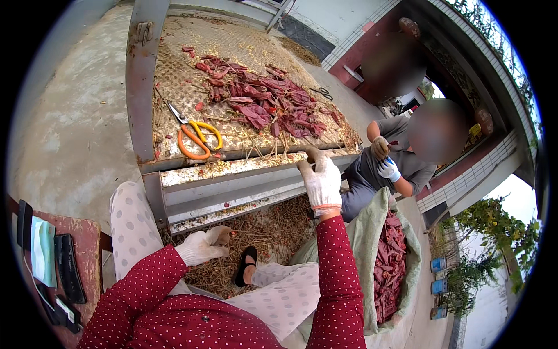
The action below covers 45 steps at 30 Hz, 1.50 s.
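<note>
My left hand (203,245), in a whitish work glove, hangs over the stem-littered ground below the metal platform. Its fingers are apart and I see nothing held in them. In a similar glove with browned fingertips, my right hand (323,181) is raised at the platform's near edge, thumb and fingers apart, with nothing visible between them. Beyond it, dried red chili peppers (261,102) lie heaped on the platform (192,41). A pair of scissors (195,132) with orange and yellow handles rests open near the platform's left corner.
At my right stands a pale green sack (363,250) full of dried chilies (389,267). A co-worker (372,174) in grey sits beyond it, gloved hands together. Dark scissors (321,93) lie at the platform's far right. A worn stool (87,238) at my left holds a face mask (43,250).
</note>
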Motion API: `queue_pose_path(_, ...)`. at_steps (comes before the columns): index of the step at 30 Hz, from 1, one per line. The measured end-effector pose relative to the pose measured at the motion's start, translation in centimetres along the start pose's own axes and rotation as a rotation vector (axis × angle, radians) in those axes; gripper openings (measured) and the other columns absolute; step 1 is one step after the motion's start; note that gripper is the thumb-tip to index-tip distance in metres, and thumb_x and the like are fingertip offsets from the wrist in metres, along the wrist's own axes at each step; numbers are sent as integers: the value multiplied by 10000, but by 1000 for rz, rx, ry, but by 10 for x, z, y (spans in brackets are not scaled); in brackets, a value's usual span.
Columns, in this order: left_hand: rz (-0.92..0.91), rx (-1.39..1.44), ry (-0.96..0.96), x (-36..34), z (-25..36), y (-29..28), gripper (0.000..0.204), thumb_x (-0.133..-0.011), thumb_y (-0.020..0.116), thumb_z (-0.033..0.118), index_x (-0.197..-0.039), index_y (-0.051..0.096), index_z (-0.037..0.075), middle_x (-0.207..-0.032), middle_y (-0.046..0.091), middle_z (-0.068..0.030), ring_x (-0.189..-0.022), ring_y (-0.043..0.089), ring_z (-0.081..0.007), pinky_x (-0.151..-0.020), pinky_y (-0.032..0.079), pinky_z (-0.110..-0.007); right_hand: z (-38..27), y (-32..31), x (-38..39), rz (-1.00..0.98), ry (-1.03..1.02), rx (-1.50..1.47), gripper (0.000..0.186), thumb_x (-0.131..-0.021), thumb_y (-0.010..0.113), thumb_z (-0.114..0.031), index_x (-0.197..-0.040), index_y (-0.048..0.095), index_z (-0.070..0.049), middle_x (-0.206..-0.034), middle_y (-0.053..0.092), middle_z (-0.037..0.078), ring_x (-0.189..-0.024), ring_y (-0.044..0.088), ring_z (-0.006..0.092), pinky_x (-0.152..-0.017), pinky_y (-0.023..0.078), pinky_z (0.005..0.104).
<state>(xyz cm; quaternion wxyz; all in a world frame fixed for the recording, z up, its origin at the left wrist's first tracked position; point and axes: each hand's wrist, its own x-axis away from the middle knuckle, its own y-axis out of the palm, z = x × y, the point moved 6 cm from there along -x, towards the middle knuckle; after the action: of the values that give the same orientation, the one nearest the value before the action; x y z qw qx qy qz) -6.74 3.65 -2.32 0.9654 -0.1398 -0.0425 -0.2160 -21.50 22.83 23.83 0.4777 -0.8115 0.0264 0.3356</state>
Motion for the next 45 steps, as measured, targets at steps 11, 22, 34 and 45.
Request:
queue_pose_path(11,156,-553,154,2,18,-9,523,-860,726,352,-1299,616,90,-1038,726,-159,-954,702,-340,-827,558,-440,-6,127,-85,-168,197,196,411,-809,684,-317,-1115,717,-45,-1021,733,217,-1005,702,373,-902,538,435)
queue_pose_path(22,189,-232,85,-2,8,-13,578,-903,690,383,-1392,542,113,-1187,707,-141,-1070,688,-290,-919,535,-376,-12,12,-21,-115,126,-190,319,-783,680,-163,-1055,708,2,-917,737,158,-840,719,253,-820,552,338)
queue_pose_path(34,78,314,190,0,31,-10,557,-924,690,94,-1434,485,11,-1229,629,-96,-1105,607,-157,-997,492,-287,-74,82,126,-754,-89,101,276,-823,658,-249,-1038,711,-84,-938,722,197,-885,702,384,-790,550,477)
queue_pose_path(45,55,735,31,12,17,-13,601,-932,638,159,-1472,450,-27,-1098,628,-69,-871,580,-122,-783,512,-298,-72,100,144,-515,201,-673,326,-823,708,-144,-1128,717,-30,-952,717,139,-865,694,319,-812,557,372)
